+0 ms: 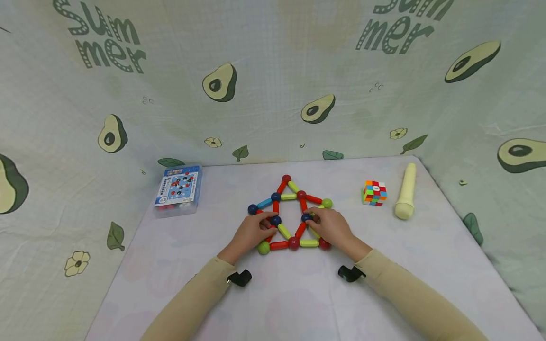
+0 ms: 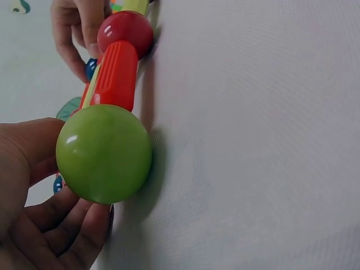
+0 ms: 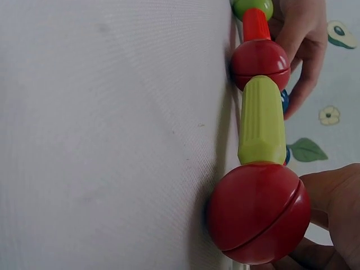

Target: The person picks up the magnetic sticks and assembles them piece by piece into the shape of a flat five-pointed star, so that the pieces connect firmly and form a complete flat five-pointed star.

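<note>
A flat frame of magnetic balls and rods lies on the table, with red rods [image 1: 279, 245], yellow-green rods [image 1: 309, 243] and a light blue rod [image 1: 264, 203]. My left hand [image 1: 250, 233] pinches a dark blue ball [image 1: 276, 221] on the frame's left side. Opposite it, a second dark blue ball [image 1: 306, 218] is pinched between thumb and finger of my right hand [image 1: 332, 228]. A green ball [image 2: 104, 153] sits in front of the left hand in the left wrist view. In the right wrist view, a red ball [image 3: 259, 214] partly covers the right fingers.
At the back left stands a clear plastic box [image 1: 178, 192] with a blue printed label. A puzzle cube [image 1: 374, 193] and a cream microphone-shaped object [image 1: 405, 192] are at the right. Avocado-printed cloth [image 1: 264, 118] hangs behind the table.
</note>
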A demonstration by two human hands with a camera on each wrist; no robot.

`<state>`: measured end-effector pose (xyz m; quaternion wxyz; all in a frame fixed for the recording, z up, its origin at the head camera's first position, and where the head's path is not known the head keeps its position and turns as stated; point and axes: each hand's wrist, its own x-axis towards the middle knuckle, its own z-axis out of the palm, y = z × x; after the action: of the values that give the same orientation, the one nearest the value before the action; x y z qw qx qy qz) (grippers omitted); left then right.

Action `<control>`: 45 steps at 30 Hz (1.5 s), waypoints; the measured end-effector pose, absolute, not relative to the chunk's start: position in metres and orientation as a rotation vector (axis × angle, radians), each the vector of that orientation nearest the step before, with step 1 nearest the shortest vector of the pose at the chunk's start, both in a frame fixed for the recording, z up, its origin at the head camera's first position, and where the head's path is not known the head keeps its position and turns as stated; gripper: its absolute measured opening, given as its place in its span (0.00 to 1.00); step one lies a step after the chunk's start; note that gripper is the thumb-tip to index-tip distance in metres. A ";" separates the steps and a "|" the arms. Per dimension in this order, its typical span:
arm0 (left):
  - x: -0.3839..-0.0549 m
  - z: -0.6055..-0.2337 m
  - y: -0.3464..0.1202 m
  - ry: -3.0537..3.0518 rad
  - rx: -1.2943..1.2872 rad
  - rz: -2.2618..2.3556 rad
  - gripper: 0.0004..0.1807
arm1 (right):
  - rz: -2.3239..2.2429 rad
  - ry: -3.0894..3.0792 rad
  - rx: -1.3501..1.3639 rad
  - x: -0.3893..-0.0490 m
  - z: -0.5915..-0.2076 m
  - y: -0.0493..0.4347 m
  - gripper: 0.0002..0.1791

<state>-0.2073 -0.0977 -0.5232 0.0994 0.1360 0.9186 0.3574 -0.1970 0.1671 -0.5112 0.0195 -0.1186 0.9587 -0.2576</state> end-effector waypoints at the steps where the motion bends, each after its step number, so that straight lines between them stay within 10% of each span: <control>1: -0.208 -0.523 -0.098 2.701 0.404 1.077 0.28 | -0.798 2.974 -0.369 -0.197 -0.511 0.167 0.19; 45: -0.202 -0.527 -0.099 2.793 0.352 1.106 0.18 | -0.873 2.971 -0.397 -0.193 -0.513 0.176 0.19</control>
<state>-0.2021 -0.0993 -0.5267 0.0586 0.1162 0.9218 0.3650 -0.1928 0.1758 -0.5133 0.0097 -0.1271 0.9516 -0.2797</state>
